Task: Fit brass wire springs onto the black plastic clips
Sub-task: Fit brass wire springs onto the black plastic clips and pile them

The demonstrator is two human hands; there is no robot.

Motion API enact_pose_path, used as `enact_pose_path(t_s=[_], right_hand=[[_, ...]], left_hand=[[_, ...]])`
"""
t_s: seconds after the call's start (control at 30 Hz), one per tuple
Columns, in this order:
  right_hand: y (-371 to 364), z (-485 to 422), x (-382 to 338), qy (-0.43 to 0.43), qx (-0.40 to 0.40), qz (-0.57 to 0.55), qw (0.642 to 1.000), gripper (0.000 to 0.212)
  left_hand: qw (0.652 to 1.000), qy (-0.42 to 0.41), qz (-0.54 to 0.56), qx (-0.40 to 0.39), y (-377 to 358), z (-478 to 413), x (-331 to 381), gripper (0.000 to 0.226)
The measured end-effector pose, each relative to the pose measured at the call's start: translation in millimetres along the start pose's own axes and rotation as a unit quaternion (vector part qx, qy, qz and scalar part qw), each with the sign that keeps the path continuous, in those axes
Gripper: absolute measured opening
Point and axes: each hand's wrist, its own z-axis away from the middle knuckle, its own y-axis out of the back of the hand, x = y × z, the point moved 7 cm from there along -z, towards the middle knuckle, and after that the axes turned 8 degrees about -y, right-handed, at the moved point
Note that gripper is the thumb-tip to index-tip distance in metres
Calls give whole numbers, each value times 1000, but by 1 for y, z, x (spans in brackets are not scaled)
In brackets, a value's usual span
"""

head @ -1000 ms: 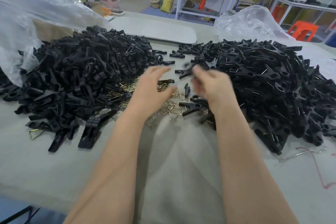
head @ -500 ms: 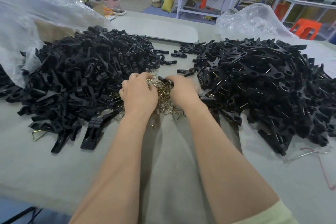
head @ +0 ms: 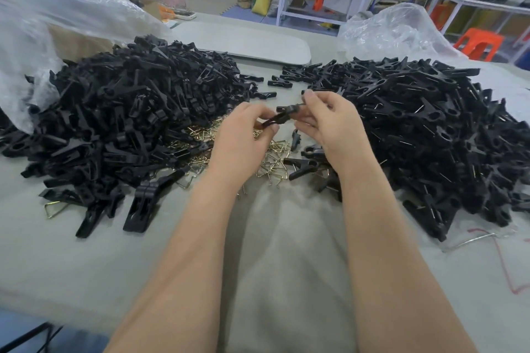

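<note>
Holding one clip [head: 282,115] at mid-frame, raised just above the springs [head: 272,157]. Gripped at its lower-left end by the left hand [head: 241,137], with thumb and curled fingers closed on it. Pinched at its upper-right end by the right hand [head: 329,123], with thumb and forefinger tips pressed together on the plastic and the other fingers curled loosely beneath. Tilted, lower at the left, higher at the right. Possibly some wire caught in the right pinch too, but too small and blurred to tell.

Directly below the hands, the springs in a tangled brass heap, partly hidden by the left wrist. Among them and just right of them, a few loose black clips.

Flanking the heap, two black mounds: the left pile [head: 129,123] filling the middle left of the frame, the right pile [head: 430,137] filling the middle right, with thin wire ends glinting in the latter.

Under everything, a table [head: 272,266] covered in grey cloth. At its lower left, a single spring beside the left pile; at its lower right, a red wire [head: 504,266].

Behind the piles, a pale board [head: 243,43] at top centre, a clear bag [head: 57,8] in the upper left and another in the upper right. Farther off at the right edge, an orange stool [head: 477,43].
</note>
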Motion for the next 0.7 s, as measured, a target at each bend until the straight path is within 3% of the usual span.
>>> enact_pose_path(t_s=[0.07, 0.17, 0.23, 0.27, 0.3, 0.37, 0.43, 0.5, 0.6, 0.7], right_hand=[[7, -5, 3, 28, 86, 187, 978, 11], [-8, -12, 22, -9, 99, 468, 878, 25], [-19, -13, 31, -26, 98, 545, 832, 26], [-22, -13, 31, -26, 105, 553, 826, 25], [-23, -14, 30, -23, 111, 547, 829, 26], [-19, -13, 24, -12, 117, 482, 868, 28], [-12, -5, 14, 25, 119, 343, 931, 29], [-8, 6, 4, 68, 110, 197, 972, 25], [-16, 17, 2, 83, 49, 101, 990, 17], [-20, 20, 6, 89, 58, 95, 990, 17]], left_hand=[[996, 71, 51, 29, 4, 1, -11, 8], [971, 171, 156, 61, 7, 5, -28, 15], [951, 210, 220, 53, 4, 8, -31, 19], [946, 217, 236, 52, 3, 9, -30, 19], [944, 219, 242, 54, 3, 9, -30, 18], [942, 224, 243, 65, 5, 8, -30, 19], [942, 226, 238, 67, 5, 7, -31, 21], [945, 219, 238, 59, 3, 7, -30, 21], [952, 183, 244, 30, -2, 5, -22, 17], [962, 140, 236, 3, -6, 4, -13, 11]])
